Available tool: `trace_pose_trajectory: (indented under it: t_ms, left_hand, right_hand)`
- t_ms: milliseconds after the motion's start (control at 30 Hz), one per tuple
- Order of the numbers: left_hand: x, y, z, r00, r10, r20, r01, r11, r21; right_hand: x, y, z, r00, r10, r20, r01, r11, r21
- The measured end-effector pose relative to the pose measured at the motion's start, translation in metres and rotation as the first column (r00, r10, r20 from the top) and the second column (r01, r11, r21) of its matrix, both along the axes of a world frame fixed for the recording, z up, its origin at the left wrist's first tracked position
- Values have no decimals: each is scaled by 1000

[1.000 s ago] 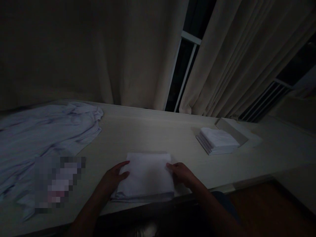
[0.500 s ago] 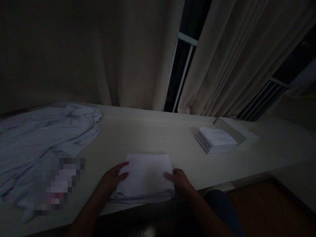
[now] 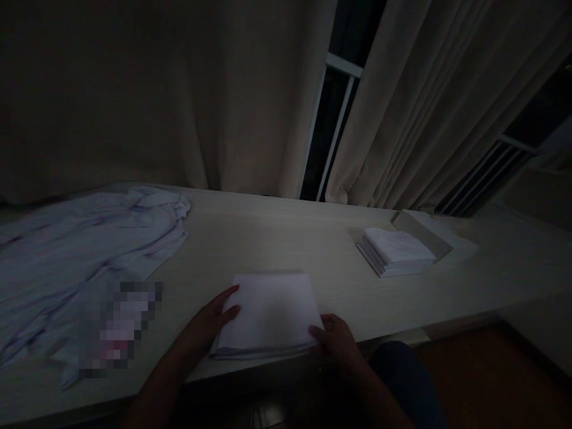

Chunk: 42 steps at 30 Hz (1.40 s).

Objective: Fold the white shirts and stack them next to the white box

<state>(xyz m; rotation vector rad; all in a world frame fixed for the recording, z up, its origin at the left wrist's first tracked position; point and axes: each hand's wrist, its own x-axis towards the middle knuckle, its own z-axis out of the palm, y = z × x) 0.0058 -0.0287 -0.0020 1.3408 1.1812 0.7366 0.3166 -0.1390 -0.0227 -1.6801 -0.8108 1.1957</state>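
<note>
A folded white cloth (image 3: 272, 313) lies flat near the front edge of the table, its layers showing along the near side. My left hand (image 3: 214, 316) holds its left side, with the thumb on top and the index finger along the edge. At the right side, close to the near corner, my right hand (image 3: 334, 336) grips the cloth between thumb and fingers; the fingers underneath are partly hidden. Dim light keeps me from telling what kind of cloth it is.
Crumpled white cloth (image 3: 111, 232) spreads over the table's left side, with a pixelated patch in front. A stack of folded white cloths (image 3: 397, 250) sits at the right, beside an open white box or folder (image 3: 429, 235). Beige curtains (image 3: 254, 107) hang behind the table (image 3: 250, 235).
My right hand has slid along the right edge toward the near corner. The cloth's near edge now looks straighter and flatter. The view has shifted slightly.
</note>
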Motion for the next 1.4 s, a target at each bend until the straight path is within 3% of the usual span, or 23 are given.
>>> trace_pose_trajectory:
  t_ms: [67,167,333,400,467,567,633,700,800,867,933,1000,1067,1133,1233,1400]
  left_hand:
    - [0,-11,8,989,-122,83,124,992,-24]
    - [1,-22,17,960,-275,45,276,961,-2]
    - [3,-24,23,954,-285,-93,288,957,21]
    - [4,-24,25,950,-275,-149,280,960,15]
    - [4,-25,27,942,-275,-191,279,960,-1]
    - [0,-23,25,953,-262,-150,265,964,0]
    - [-5,-18,21,977,-172,-127,176,984,26]
    - [-8,-11,18,981,34,-191,-19,997,80]
    - [-2,-4,18,879,379,-289,-309,915,260]
    - [10,-7,22,844,447,-297,-310,858,408]
    - [23,-17,26,831,418,-366,-179,825,537]
    - [32,-29,31,761,427,-489,-64,799,598]
    - [33,-40,34,665,442,-602,-67,838,542]
    - [28,-45,32,632,353,-689,-109,922,373]
    - [18,-46,21,658,153,-737,-53,986,157]
    - [12,-40,3,760,76,-645,16,991,135]
  right_hand:
    - [8,4,1,1000,-29,-2,29,999,31]
    - [20,6,2,999,-33,2,33,998,54]
    - [25,5,-2,992,33,119,-36,999,21]
    - [27,3,0,969,76,234,-77,997,-7]
    - [28,0,7,896,114,428,-115,993,-23]
    - [27,-2,24,706,60,706,-128,991,44]
    - [20,2,37,597,-11,802,-165,977,136]
    - [9,13,47,505,-36,862,-274,941,199]
    - [-12,37,56,370,-2,929,-454,872,183]
    - [-26,54,57,291,44,956,-522,845,120]
    - [-37,66,56,234,100,967,-563,825,51]
    - [-44,74,53,204,134,970,-583,813,11]
    - [-46,77,50,202,136,970,-574,819,4]
    - [-45,76,45,215,126,968,-550,835,13]
    - [-39,72,39,239,122,963,-513,858,19]
    - [-35,65,36,255,116,960,-505,862,30]
